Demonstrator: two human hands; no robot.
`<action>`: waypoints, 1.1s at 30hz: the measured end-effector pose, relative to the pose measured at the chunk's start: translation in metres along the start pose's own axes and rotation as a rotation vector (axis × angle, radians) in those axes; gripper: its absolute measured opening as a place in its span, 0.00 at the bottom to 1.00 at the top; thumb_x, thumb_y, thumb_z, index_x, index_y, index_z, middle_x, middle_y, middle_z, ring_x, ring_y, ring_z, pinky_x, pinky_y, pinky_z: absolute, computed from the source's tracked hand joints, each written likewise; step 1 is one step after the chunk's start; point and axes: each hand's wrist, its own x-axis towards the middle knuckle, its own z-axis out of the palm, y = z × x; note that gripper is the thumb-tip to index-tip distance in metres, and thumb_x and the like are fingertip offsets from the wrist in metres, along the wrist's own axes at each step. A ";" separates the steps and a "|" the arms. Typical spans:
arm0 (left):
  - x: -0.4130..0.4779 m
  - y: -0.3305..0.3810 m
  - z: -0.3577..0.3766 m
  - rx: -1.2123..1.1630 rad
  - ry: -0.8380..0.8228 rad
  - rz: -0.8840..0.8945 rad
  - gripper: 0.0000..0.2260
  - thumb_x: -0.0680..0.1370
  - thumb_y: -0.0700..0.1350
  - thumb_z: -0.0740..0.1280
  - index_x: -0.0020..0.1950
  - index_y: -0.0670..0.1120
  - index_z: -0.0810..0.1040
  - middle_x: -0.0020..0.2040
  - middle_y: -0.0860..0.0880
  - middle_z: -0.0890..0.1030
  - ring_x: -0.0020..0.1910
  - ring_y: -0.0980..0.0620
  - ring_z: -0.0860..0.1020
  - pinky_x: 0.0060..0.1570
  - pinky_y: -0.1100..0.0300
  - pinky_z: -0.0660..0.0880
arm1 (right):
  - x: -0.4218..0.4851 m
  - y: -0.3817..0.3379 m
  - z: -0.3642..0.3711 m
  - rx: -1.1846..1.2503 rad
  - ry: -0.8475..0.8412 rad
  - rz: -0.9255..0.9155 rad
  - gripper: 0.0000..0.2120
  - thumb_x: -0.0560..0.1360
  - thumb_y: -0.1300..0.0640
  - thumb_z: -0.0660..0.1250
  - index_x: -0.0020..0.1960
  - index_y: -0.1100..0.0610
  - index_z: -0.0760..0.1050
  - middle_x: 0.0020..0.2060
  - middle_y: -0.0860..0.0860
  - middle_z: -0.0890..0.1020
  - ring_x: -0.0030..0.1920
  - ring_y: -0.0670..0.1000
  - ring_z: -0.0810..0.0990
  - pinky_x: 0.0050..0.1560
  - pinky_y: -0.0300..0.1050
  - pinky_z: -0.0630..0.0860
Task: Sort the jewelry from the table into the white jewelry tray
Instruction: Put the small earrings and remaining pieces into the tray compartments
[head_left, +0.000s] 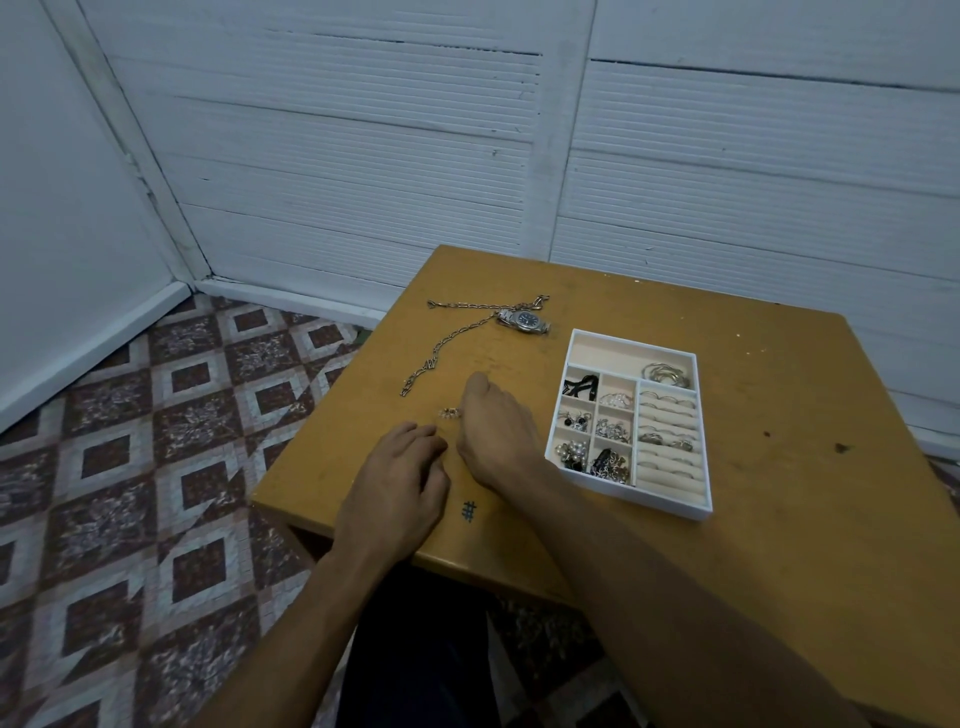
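The white jewelry tray (571, 343) sits on the right half of the wooden table (779, 415); its small compartments hold earrings, bangles and rings in rolls. Left of it my right hand (498, 426) lies on the table, back up, fingers curled down beside a small sparkly jewelry piece (450, 413); whether it pinches that piece is hidden. My left hand (400, 483) rests near the front edge with loosely curled fingers, holding nothing visible. Farther back lie a long silver chain (447, 338) and a silver wristwatch (524, 319).
The table's left edge and front edge drop to a patterned tile floor (130, 467). A white panelled wall (363, 156) stands behind. A small dark mark (469, 512) is on the tabletop near my right wrist.
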 end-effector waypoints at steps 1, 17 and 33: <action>0.000 -0.001 0.000 -0.001 -0.001 -0.006 0.13 0.78 0.42 0.65 0.61 0.43 0.79 0.65 0.46 0.77 0.69 0.49 0.68 0.68 0.63 0.57 | 0.000 0.001 -0.001 0.053 0.000 0.000 0.08 0.78 0.63 0.57 0.57 0.59 0.66 0.52 0.58 0.77 0.51 0.59 0.75 0.48 0.52 0.70; 0.036 0.035 -0.004 -0.563 0.081 -0.354 0.11 0.80 0.46 0.62 0.61 0.52 0.78 0.54 0.58 0.79 0.53 0.62 0.75 0.49 0.70 0.70 | -0.006 0.040 -0.064 0.430 -0.012 -0.012 0.07 0.76 0.65 0.64 0.44 0.55 0.77 0.34 0.45 0.78 0.35 0.43 0.77 0.35 0.32 0.71; 0.085 0.108 0.013 -1.450 -0.282 -0.548 0.18 0.83 0.52 0.53 0.57 0.42 0.76 0.56 0.37 0.80 0.55 0.42 0.80 0.59 0.49 0.76 | -0.015 0.074 -0.120 0.250 0.082 -0.039 0.06 0.74 0.62 0.68 0.43 0.51 0.78 0.42 0.48 0.82 0.41 0.48 0.81 0.41 0.38 0.73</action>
